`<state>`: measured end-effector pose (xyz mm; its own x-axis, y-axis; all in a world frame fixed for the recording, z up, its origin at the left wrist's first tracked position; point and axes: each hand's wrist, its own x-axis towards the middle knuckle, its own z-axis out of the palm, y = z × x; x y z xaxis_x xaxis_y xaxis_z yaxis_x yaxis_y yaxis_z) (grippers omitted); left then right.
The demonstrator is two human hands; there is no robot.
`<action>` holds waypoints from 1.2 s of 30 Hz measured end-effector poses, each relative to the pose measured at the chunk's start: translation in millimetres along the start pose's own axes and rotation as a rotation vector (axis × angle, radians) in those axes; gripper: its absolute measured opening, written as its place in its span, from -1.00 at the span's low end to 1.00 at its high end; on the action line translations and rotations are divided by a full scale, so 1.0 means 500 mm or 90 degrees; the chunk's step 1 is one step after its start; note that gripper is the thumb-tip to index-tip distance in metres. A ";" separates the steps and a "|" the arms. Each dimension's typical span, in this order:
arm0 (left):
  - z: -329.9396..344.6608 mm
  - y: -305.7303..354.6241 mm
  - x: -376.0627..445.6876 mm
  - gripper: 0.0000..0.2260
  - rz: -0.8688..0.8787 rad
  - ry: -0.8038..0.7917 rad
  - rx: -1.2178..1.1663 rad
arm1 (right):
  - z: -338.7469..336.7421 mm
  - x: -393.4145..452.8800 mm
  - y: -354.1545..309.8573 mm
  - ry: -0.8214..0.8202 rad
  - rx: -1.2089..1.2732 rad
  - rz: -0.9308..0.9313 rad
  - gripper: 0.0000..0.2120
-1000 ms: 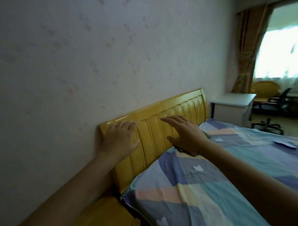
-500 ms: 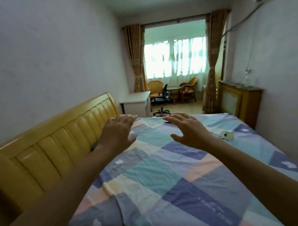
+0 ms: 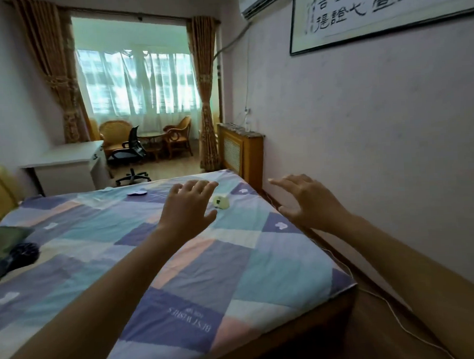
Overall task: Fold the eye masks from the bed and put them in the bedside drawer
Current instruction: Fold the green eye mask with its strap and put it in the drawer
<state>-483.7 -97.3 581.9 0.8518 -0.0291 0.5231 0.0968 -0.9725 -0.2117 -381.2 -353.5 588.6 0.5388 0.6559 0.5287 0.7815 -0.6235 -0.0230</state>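
Note:
The bed carries a patchwork sheet in blue, teal and pink. A pale green eye mask lies near its far right corner, just right of my left hand. A dark purple eye mask rests further back by the far edge. My left hand hovers over the sheet with fingers spread, holding nothing. My right hand is raised beyond the bed's right edge, in front of the wall, also spread and empty. No bedside drawer is in view.
A dark pillow and a black round object lie at the bed's left. A white desk stands past the headboard. An office chair, wicker chairs and a wooden radiator cover lie beyond. A white cable runs along the floor.
My view has swung right, from the headboard and wall to the far side of the bed. Both hands stayed spread and empty while moving across with it.

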 end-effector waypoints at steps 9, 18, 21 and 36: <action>0.109 0.216 0.254 -0.42 0.041 0.011 -0.092 | -0.022 -0.037 0.299 -0.010 0.045 0.127 -0.37; 0.272 0.392 0.561 -0.39 0.068 0.013 -0.229 | -0.024 0.008 0.597 0.009 0.093 0.248 -0.36; 0.327 0.470 0.658 -0.37 0.088 0.002 -0.241 | -0.021 0.007 0.700 0.016 0.087 0.268 -0.37; 0.559 0.772 1.068 -0.40 -0.043 -0.030 -0.220 | 0.089 0.172 1.328 -0.042 0.101 0.126 -0.40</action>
<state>152.4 -423.7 548.7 0.8731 0.0415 0.4858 -0.0188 -0.9928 0.1185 198.2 -692.1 581.2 0.7008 0.5576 0.4449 0.6962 -0.6705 -0.2564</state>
